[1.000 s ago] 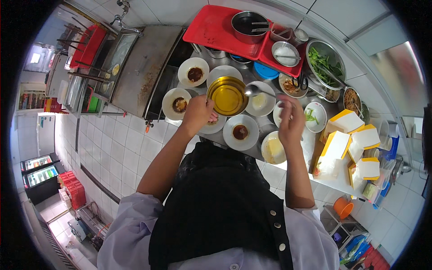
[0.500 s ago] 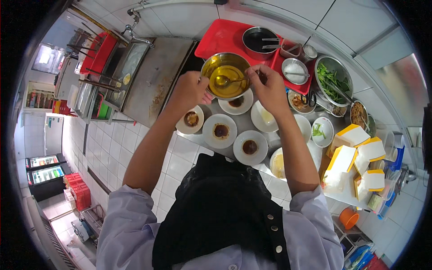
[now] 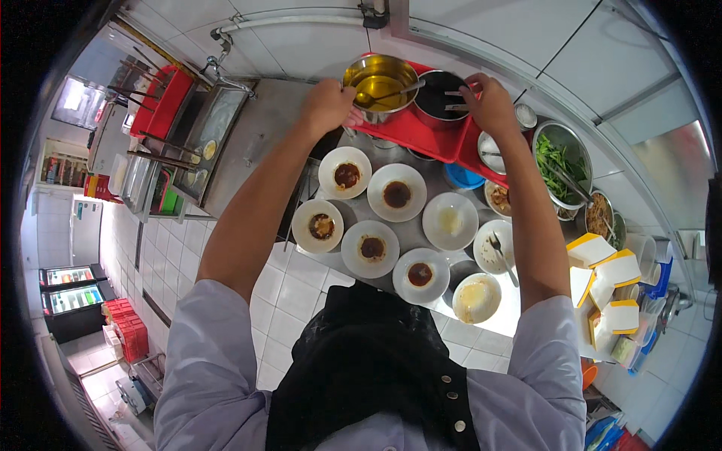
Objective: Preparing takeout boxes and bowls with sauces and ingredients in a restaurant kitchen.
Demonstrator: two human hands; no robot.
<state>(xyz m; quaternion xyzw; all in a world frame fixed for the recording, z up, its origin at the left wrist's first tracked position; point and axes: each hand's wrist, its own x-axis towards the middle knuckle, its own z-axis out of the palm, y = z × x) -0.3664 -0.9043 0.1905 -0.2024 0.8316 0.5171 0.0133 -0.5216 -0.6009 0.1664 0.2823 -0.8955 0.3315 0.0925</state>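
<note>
Sources of spillage at the back of the counter (image 3: 412, 234). The steel bowl (image 3: 383, 65) of clear yellow liquid is at the left part of the red tray (image 3: 429, 145), with its right rim close against the dark pot (image 3: 430, 122); whether its base rests on the tray or hangs just above cannot be told. Your left hand (image 3: 331, 105) has its fingers closed on the bowl's left edge, the only visible support from a hand. Should the base catch the tray's raised edge or the pot, the bowl could tilt about that one-sided grip and slop liquid forward, toward the five dark-sauced bowls (image 3: 414, 207) nearer you.

Your right hand (image 3: 490, 101) is at the pot's right rim, fingers bent beside its two metal handles (image 3: 455, 107); how firmly they grip cannot be told. A push leftward there could drive pot against bowl. Note also the ladle (image 3: 398, 92): its scoop sits in the liquid and its handle crosses the rim toward the pot, so a knock could flick drops across. Your right forearm passes above the bowl with a utensil (image 3: 502, 258); a lowered sleeve might snag it.
</note>
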